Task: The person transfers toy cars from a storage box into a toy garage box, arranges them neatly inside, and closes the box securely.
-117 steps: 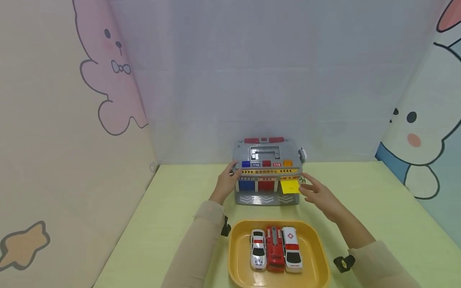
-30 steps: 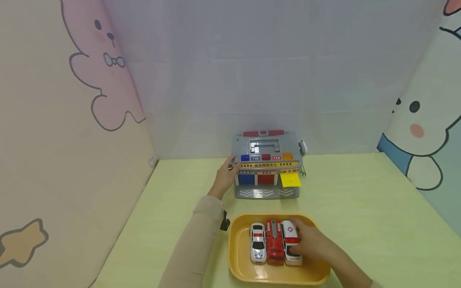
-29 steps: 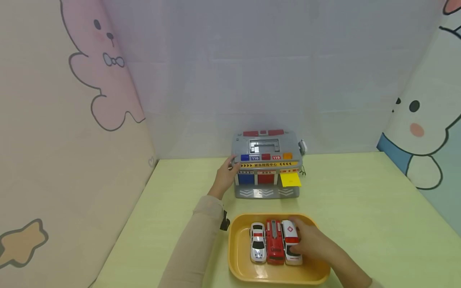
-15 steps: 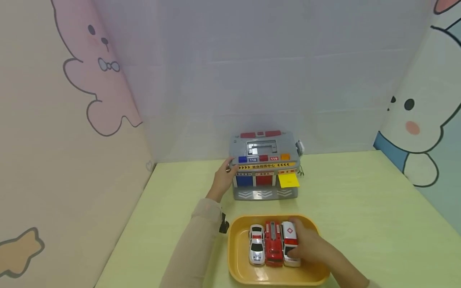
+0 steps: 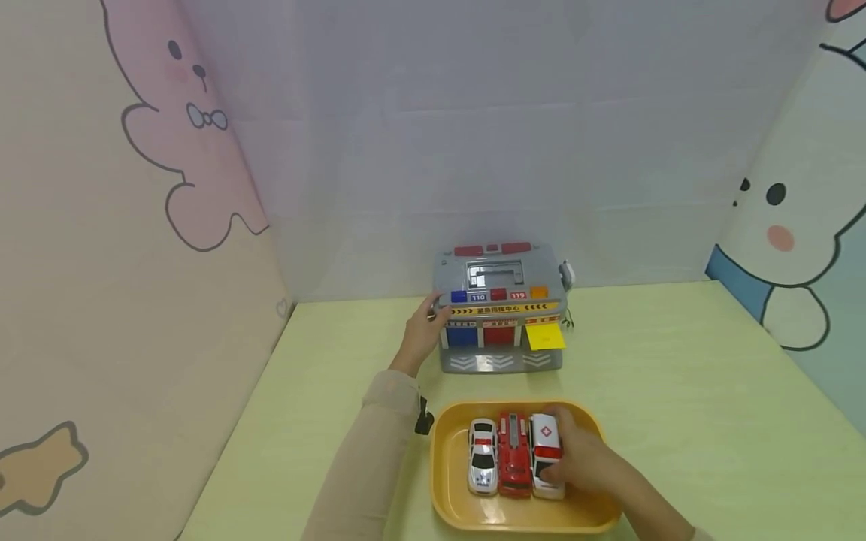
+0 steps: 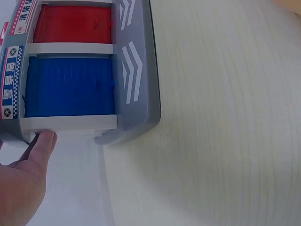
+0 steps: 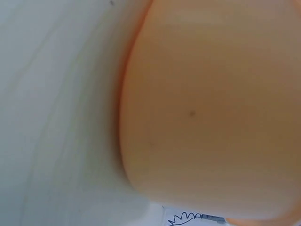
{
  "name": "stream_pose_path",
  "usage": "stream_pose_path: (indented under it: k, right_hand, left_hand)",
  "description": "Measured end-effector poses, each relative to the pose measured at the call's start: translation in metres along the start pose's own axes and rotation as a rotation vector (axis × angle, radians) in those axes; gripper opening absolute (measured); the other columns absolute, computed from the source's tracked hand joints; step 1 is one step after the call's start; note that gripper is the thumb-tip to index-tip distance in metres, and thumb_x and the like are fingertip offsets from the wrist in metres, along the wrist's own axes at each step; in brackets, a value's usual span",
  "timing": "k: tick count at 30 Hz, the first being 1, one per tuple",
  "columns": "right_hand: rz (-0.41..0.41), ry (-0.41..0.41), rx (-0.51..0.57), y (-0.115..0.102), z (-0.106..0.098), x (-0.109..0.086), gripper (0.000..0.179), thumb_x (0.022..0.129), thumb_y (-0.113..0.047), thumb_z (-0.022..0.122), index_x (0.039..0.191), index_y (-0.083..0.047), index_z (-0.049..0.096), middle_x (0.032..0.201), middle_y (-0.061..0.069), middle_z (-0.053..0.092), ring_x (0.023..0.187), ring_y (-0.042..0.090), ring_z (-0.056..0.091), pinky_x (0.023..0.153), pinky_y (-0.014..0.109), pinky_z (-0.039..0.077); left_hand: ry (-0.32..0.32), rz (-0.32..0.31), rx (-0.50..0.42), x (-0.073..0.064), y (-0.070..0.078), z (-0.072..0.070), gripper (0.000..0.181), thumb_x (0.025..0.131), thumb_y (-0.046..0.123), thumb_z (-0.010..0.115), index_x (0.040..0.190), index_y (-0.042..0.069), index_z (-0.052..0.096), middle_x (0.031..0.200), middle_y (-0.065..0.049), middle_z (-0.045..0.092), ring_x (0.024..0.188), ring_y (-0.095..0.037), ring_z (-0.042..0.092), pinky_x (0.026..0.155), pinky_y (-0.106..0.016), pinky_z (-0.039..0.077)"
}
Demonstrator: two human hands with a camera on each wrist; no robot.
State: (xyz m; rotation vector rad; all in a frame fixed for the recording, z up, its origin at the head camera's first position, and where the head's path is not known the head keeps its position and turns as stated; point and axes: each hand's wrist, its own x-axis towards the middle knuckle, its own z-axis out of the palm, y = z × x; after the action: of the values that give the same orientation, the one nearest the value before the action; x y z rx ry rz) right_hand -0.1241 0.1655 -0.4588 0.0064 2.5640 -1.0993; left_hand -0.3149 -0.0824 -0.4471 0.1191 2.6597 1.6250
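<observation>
in the yellow plastic tray [image 5: 449,458], the right hand [image 5: 585,460] curls its grip around the white-and-red toy ambulance [image 5: 545,439], best lifted straight up clear of the red toy fire engine [image 5: 514,458], while the left hand [image 5: 419,336], fingers [image 6: 42,149] extended, braces the grey plastic toy station [image 5: 499,309].

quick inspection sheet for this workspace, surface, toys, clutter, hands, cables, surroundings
surface: pale green table, faint grain lines
station: grey toy station; blue door and red door down, yellow door swung up
tray: yellow tray holding, side by side, white car, red fire truck, white ambulance
clutter: nothing seen
left hand: rests against station's left side
right hand: grips ambulance, in tray
cables: thin dark cord by station's right side; its ends can't be made out
surroundings: plain back wall, cartoon animals on both side walls
</observation>
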Motion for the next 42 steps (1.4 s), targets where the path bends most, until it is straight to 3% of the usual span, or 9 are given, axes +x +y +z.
stream_pose_path:
  k: [26,35,42]
  right_hand:
    - [0.009,-0.026,0.009,0.0,-0.003,-0.003,0.089,0.068,-0.012,0.089,0.14,-0.015,0.036,0.097,0.011,0.06,0.083,0.023,0.058,0.075,0.044,0.052]
    - [0.002,-0.046,0.092,-0.003,-0.011,-0.01,0.09,0.068,-0.011,0.089,0.142,-0.014,0.039,0.097,0.011,0.058,0.082,0.023,0.058,0.068,0.039,0.054]
    - [0.028,-0.055,0.101,-0.003,-0.018,-0.011,0.093,0.066,-0.017,0.091,0.144,-0.019,0.04,0.103,0.009,0.055,0.086,0.025,0.055,0.071,0.04,0.054]
  left_hand:
    - [-0.001,-0.021,-0.023,-0.002,0.001,0.004,0.051,0.101,0.043,0.052,0.148,0.028,0.041,0.144,-0.019,0.045,0.128,-0.033,0.048,0.099,-0.049,0.045]
    - [-0.005,-0.015,-0.021,-0.001,0.002,0.002,0.052,0.101,0.043,0.052,0.148,0.027,0.041,0.144,-0.02,0.045,0.128,-0.032,0.048,0.098,-0.048,0.046]
    - [-0.002,-0.009,-0.018,0.0,0.001,0.0,0.052,0.1,0.043,0.053,0.148,0.027,0.041,0.144,-0.021,0.044,0.128,-0.033,0.048,0.098,-0.049,0.045]
